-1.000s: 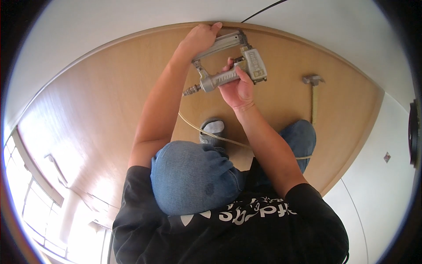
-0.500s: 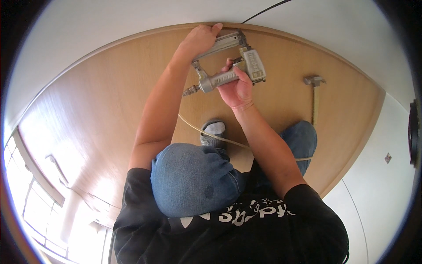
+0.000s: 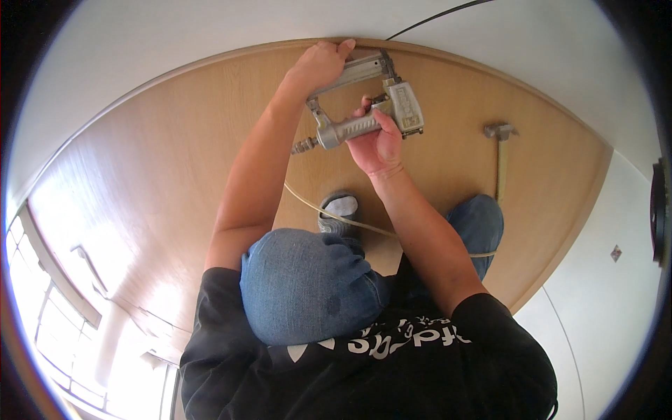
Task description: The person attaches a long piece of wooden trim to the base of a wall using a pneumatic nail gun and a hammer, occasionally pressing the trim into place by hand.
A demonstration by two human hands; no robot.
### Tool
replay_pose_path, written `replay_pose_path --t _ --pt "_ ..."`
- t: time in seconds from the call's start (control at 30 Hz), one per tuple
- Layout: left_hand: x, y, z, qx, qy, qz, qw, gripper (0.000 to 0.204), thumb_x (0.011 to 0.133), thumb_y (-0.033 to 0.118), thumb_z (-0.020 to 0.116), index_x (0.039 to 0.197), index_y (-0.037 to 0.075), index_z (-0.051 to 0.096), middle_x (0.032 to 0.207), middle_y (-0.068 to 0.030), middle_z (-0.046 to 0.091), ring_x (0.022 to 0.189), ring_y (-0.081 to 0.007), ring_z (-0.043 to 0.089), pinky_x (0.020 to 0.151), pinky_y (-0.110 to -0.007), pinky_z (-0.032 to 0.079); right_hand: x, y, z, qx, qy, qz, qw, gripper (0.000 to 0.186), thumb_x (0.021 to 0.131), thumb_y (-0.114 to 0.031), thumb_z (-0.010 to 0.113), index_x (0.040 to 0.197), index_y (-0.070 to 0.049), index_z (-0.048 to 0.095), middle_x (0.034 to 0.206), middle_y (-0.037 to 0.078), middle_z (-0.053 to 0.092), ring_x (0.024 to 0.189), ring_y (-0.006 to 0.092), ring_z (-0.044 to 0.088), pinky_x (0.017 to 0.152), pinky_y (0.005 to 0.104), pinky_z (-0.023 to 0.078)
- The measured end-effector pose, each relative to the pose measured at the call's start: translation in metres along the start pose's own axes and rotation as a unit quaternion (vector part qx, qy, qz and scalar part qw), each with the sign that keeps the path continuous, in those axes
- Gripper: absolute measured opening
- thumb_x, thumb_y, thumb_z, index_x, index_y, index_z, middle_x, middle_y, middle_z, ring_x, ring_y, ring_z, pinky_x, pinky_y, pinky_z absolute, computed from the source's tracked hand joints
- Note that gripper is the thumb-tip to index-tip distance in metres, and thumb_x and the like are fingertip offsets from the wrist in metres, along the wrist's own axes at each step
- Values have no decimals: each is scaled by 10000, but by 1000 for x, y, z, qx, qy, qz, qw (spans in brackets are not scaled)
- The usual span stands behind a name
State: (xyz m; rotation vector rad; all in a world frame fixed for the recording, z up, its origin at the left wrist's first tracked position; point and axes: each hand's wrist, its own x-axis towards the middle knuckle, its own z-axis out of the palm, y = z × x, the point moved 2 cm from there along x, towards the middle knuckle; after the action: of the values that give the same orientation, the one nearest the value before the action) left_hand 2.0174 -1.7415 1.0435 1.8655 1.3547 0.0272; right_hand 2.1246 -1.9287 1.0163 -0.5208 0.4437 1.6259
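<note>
My right hand is wrapped round the handle of a silver pneumatic nail gun, thumb and fingers around the grip. The gun's nose end lies close to the far edge of a broad wood-grain panel. At that edge, my left hand is closed over the wooden edging strip, its thumb laid along the strip. The gun's magazine runs right beside this hand, and the other fingers are mostly hidden. An air fitting sticks out from the back of the handle.
A hammer with a light handle lies on the panel to the right. A pale hose crosses near my slippered foot and bent knees. A black cable runs beyond the far edge. A bright window is at lower left.
</note>
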Motion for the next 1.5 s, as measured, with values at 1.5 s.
replay_pose_path --t 1.5 --pt "-345 -206 44 151 389 -239 877 147 944 221 597 926 79 626 1056 -156 585 1050 -384 532 921 -504 422 -81 -342 -21 -911 278 -77 295 695 728 -141 749 1357 73 543 1307 289 628 1261 449 582 1095 444 464"
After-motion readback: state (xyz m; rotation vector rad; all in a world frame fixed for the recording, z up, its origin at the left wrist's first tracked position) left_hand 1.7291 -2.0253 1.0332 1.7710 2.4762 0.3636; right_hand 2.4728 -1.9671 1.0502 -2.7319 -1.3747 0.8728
